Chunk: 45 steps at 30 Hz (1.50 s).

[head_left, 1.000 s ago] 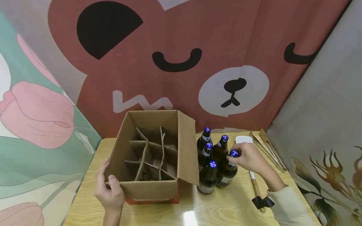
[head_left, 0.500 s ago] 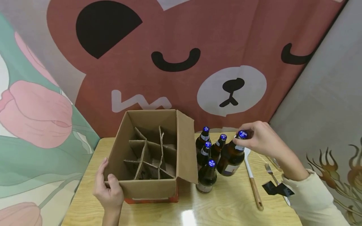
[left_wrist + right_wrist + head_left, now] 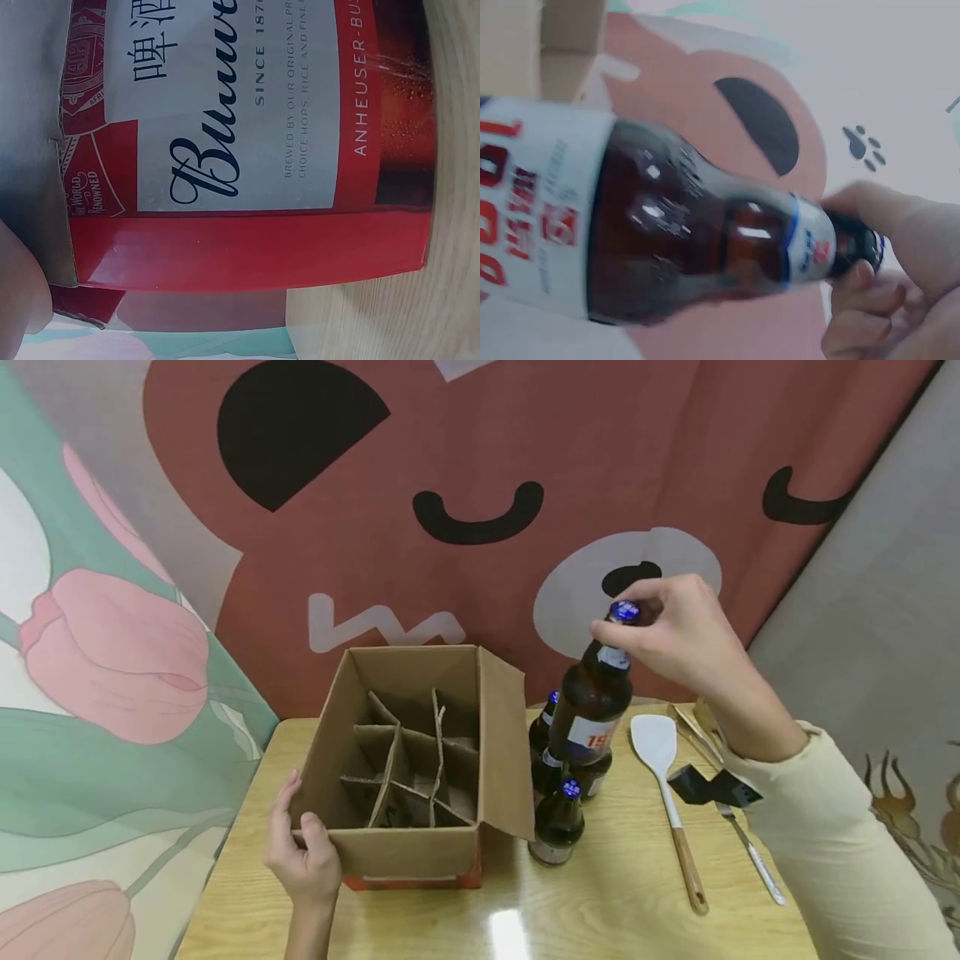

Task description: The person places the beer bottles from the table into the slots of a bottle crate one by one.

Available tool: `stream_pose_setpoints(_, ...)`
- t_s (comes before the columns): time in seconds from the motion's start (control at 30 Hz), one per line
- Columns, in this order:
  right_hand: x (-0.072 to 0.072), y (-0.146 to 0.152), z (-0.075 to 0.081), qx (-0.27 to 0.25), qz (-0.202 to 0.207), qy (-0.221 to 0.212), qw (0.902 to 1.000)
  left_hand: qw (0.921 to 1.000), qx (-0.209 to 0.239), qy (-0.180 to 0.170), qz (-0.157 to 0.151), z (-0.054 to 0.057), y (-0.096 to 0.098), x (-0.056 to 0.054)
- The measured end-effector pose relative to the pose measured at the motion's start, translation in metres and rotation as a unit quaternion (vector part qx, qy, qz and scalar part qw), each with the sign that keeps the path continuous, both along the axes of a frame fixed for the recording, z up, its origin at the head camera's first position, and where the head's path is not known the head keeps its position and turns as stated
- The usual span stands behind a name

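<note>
My right hand [image 3: 682, 631] pinches a brown beer bottle [image 3: 596, 697] by its neck, just under the blue cap. The bottle hangs raised above the other bottles, tilted slightly; its white label with red print fills the left of the right wrist view, where fingers and thumb close round the neck. My left hand [image 3: 306, 858] grips the near left corner of an open cardboard box [image 3: 408, 853], thumb over the rim. Inside, cardboard dividers [image 3: 384, 768] form compartments with no bottle showing in them. The left wrist view faces the box's red printed side [image 3: 247, 251].
Several capped bottles, the front one [image 3: 557, 831] nearest, stand right of the box beside its outward-folded flap [image 3: 506, 743]. Further right lie a white spatula [image 3: 654, 743] with a wooden handle, a fork [image 3: 753, 856] and tongs-like utensils [image 3: 693, 731]. A bear-print curtain [image 3: 360, 560] hangs behind the table.
My right hand has lifted the bottle off the table, first up and to the right, then higher and slightly left over the others. My left hand keeps its grip on the box corner.
</note>
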State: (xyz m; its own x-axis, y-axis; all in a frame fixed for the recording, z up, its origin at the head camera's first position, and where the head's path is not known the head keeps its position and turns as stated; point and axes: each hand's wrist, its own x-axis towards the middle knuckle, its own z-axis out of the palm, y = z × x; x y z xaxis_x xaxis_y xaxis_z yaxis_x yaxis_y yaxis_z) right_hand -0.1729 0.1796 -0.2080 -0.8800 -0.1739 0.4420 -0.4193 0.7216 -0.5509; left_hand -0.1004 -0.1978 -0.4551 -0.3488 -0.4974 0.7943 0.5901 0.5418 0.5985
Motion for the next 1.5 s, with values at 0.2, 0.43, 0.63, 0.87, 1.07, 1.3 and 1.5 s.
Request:
stream_pose_setpoints(0.2, -0.023, -0.035, 0.025, -0.034, 0.002, 0.012, 0.9993, 0.9999, -0.001, 0.000, -0.014, 0.012, 0.013, 0.005)
stream_pose_setpoints(0.43, -0.044, -0.083, 0.034, -0.021, 0.009, -0.003, 0.9997, 0.9999, 0.001, 0.005, -0.015, 0.014, 0.025, 0.010)
stream_pose_setpoints(0.63, -0.063, -0.115, 0.032, -0.035, 0.034, -0.056, 0.9972, 0.9997, -0.010, 0.008, -0.020, 0.017, 0.029, 0.015)
stream_pose_setpoints(0.87, -0.088, -0.156, 0.014, 0.004, 0.081, -0.080, 0.9935, 0.9994, -0.020, 0.009, -0.026, 0.019, 0.033, 0.014)
stream_pose_setpoints(1.07, -0.111, -0.177, -0.012, 0.014, 0.058, -0.085, 0.9946, 0.9992, -0.028, 0.009, -0.027, 0.019, 0.037, 0.011)
stream_pose_setpoints(1.3, -0.131, -0.186, -0.038, 0.043, 0.051, -0.089, 0.9938, 0.9991, -0.026, -0.008, -0.034, 0.018, 0.045, 0.011)
stream_pose_setpoints(1.5, -0.141, -0.172, -0.057, 0.020, 0.024, -0.119, 0.9924, 0.9985, -0.031, -0.008, -0.044, 0.014, 0.056, 0.012)
